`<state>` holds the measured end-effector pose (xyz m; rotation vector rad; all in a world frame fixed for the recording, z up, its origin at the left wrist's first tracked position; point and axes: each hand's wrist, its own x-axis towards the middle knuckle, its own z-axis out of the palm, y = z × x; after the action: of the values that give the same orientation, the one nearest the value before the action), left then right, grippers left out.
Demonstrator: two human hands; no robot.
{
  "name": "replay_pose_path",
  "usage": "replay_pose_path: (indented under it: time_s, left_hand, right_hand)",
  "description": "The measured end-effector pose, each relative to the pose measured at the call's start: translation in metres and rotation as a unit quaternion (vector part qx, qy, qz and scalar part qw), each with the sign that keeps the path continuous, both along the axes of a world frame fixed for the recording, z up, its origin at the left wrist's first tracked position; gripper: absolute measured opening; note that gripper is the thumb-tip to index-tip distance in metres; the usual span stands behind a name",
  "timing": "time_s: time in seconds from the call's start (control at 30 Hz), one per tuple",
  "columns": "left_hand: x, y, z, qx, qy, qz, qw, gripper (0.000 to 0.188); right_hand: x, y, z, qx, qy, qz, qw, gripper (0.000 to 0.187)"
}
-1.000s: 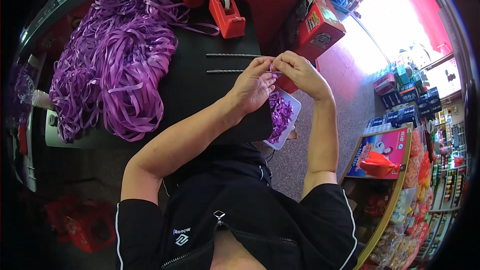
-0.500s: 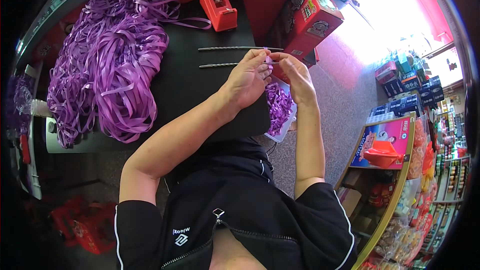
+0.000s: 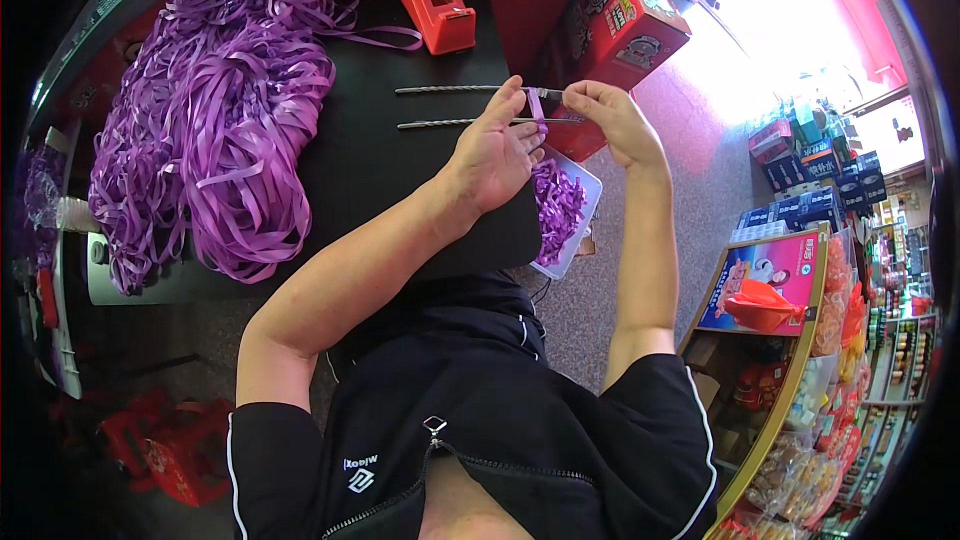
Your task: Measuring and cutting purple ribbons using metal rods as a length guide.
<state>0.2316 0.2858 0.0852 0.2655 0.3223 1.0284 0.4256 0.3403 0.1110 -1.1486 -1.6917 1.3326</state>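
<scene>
Two thin twisted metal rods [image 3: 440, 124] stick out side by side over the right part of the black tabletop. A short loop of purple ribbon [image 3: 536, 106] spans them near their right ends. My left hand [image 3: 490, 148] is beside this loop, palm partly up, its thumb and fingers apart; the rods pass by its fingertips. My right hand [image 3: 618, 122] pinches at the right end of the upper rod, close to the ribbon; what lies between its fingertips is too small to make out.
A big heap of purple ribbon [image 3: 235, 140] covers the table's left side. A red tape dispenser [image 3: 437, 10] stands at the back. Below the hands, a clear plastic bin [image 3: 572, 258] holds purple ribbon pieces. A red carton [image 3: 625, 25] is at far right, a snack shelf [image 3: 770, 390] at right.
My hands have drawn apart: the right has moved up and right from the ribbon, and the left has opened its fingers. The ribbon between the rods is now exposed.
</scene>
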Motion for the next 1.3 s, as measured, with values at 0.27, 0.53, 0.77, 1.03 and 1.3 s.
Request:
replay_pose_path:
  time_s: [0.27,0.53,0.77,1.03,1.3]
  left_hand:
    - [-0.001,0.001,0.001,-0.016,-0.029,-0.004,0.999,0.056]
    - [-0.002,0.001,-0.002,-0.007,-0.032,-0.005,0.999,0.058]
    - [-0.002,0.000,0.000,0.000,-0.034,-0.005,0.999,0.060]
    - [-0.002,0.000,0.001,-0.003,-0.029,-0.007,1.000,0.060]
    - [-0.003,0.000,0.001,0.001,-0.029,-0.007,1.000,0.060]
  right_hand:
    - [-0.007,0.047,0.002,-0.080,-0.161,0.091,0.979,0.022]
    - [-0.023,0.045,0.014,-0.030,-0.290,0.087,0.952,0.028]
    - [-0.028,0.040,0.012,0.047,-0.354,0.062,0.932,0.034]
    - [-0.023,0.040,0.013,0.045,-0.311,0.052,0.948,0.027]
    - [-0.025,0.041,0.012,0.050,-0.328,0.050,0.942,0.027]
